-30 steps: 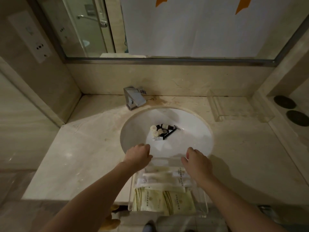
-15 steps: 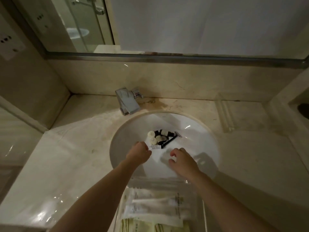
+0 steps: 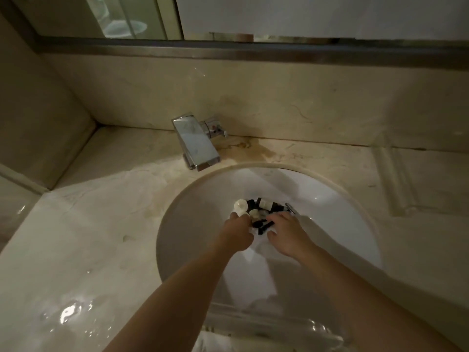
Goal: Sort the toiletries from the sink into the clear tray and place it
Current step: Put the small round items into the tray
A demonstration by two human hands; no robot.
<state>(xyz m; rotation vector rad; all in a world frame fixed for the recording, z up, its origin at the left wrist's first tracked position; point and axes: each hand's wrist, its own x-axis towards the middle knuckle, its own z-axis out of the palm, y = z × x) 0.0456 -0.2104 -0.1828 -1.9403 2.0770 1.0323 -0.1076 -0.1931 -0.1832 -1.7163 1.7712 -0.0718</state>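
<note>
A pile of small toiletries [image 3: 262, 209], white caps and black bottles with a black stick-like piece, lies at the bottom of the white sink [image 3: 330, 224]. My left hand [image 3: 237, 233] reaches into the basin with its fingers curled at the pile's left edge; its fingertips are hidden, so I cannot tell whether it holds anything. My right hand [image 3: 288, 233] is at the pile's right edge, thumb and fingers spread around the black piece without closing on it. The clear tray [image 3: 291, 327] shows blurred at the bottom edge, on the near side of the sink.
A chrome faucet [image 3: 196, 146] stands behind the basin at the left. The marble counter [image 3: 88, 250] is wet and shiny on the left. A second clear tray [image 3: 396, 181] sits at the back right. A mirror ledge runs along the wall above.
Both hands moved forward from the tray's far edge, down into the basin, and now reach the pile. The view tilted down and closer, so the tray slid to the bottom edge.
</note>
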